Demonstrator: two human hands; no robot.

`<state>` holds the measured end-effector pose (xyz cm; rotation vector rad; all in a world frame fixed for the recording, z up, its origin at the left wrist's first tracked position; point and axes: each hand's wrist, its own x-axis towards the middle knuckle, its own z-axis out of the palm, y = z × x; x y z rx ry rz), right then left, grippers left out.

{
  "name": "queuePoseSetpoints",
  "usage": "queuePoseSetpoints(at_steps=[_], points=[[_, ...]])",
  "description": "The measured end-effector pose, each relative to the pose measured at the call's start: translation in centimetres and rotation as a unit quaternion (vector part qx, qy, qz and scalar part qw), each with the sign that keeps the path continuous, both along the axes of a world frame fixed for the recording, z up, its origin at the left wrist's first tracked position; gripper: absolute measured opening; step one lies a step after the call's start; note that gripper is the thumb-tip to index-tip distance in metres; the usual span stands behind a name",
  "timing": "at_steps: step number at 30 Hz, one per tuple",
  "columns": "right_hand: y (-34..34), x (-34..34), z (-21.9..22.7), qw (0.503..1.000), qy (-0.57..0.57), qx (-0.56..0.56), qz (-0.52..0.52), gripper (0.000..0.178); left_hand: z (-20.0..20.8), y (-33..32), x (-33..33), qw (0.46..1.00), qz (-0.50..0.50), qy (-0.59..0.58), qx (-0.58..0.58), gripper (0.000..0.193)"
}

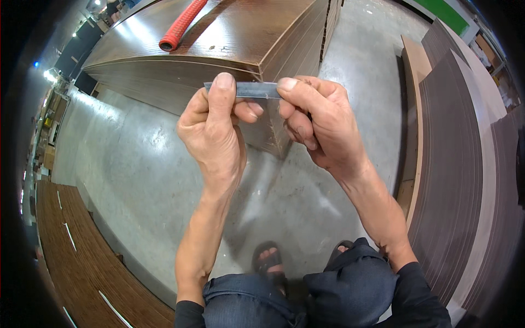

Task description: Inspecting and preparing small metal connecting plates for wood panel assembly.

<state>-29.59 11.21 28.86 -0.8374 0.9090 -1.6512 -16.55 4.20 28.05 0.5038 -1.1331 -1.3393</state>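
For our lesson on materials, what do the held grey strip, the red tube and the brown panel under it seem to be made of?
Grey strip: dull, possibly metal or plastic, judging by its flat, thin shape.
Red tube: perhaps rubber or plastic, with a patterned surface and dark, open end.
Brown panel: likely wood-based board, glossy, showing wood-like grain and bright reflections.

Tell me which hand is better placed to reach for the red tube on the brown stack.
Likely the left hand: the red tube lies beyond it, farther from the right hand. Both pinch the grey strip, so the right would have to hold it alone.
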Motion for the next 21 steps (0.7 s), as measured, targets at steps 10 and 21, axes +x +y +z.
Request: queuePoseSetpoints(at_steps=[10, 21], points=[[0.5, -0.1, -4.2, 0.999, -0.009, 0.031, -0.008, 0.030, -4.3, 0.9, 0.1, 0.998, -0.002, -0.037, 0.059, 0.029], [0.0, -0.6, -7.8, 0.999, -0.024, 0.024, 0.001, 0.032, -7.8, 0.9, 0.3, 0.995, -0.004, -0.058, 0.081, 0.028]])
